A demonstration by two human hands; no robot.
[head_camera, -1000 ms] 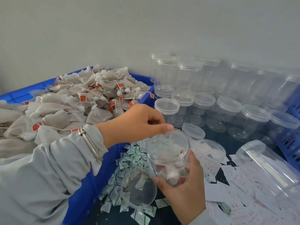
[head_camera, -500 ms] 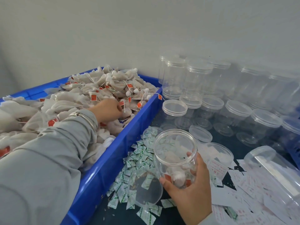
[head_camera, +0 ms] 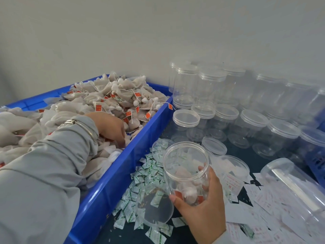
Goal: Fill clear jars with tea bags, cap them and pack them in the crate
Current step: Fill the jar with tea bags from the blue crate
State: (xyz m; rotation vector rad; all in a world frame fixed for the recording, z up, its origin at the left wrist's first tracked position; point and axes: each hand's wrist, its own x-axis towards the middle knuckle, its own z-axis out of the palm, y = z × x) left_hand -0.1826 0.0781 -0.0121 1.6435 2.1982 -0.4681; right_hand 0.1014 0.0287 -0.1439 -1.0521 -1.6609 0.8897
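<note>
Crate: blue plastic, left half of the frame, its long wall running from lower left to upper centre. Looks rigid; probably heavy when full, best taken by the rim.
Tea bags: heaped in the crate, upper left. Soft, light, floppy pouches with strings and red tags; strings likely tangle, so pinch a pouch by its body, not its tag.
Empty jars: capped, stacked at upper right. Thin clear plastic, light, smooth and probably slippery.
Jar: open, lower centre, tilted toward the crate, a few bags at its bottom. Light, walls likely flex; hold it low around the body.
Lid: lying flat just left of the jar on the small packets.
Left hand: left of centre, fingers curled down into the bags; what they have caught is hidden.
Right hand: lower centre, wrapped around the jar's lower half.
</note>
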